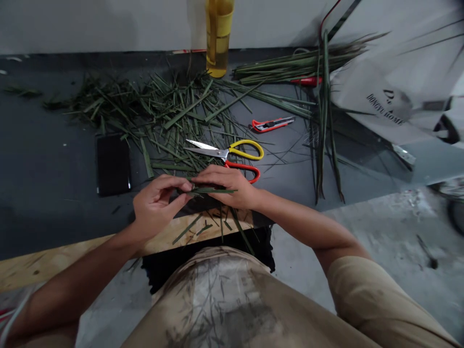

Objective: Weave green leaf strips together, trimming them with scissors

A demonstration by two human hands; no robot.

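Between my two hands, above the near edge of the grey table, are a few narrow green leaf strips [212,190]. My left hand [157,200] pinches their left end between thumb and fingers. Curled around the strips from the right is my right hand [232,186]; its fingertips meet those of the left, and its thumb is hidden. Just beyond the right hand lie scissors [221,152] with one yellow and one red handle, blades parted. A big heap of cut green leaf pieces [145,106] spreads behind the hands. Loose scraps [188,228] lie on the wooden edge below.
A black phone [113,164] lies left of the hands. An orange utility knife [271,124] rests behind the scissors. A bottle of yellow liquid [218,43] stands against the wall. Long leaves [282,67] and a white printed bag [384,101] occupy the right side.
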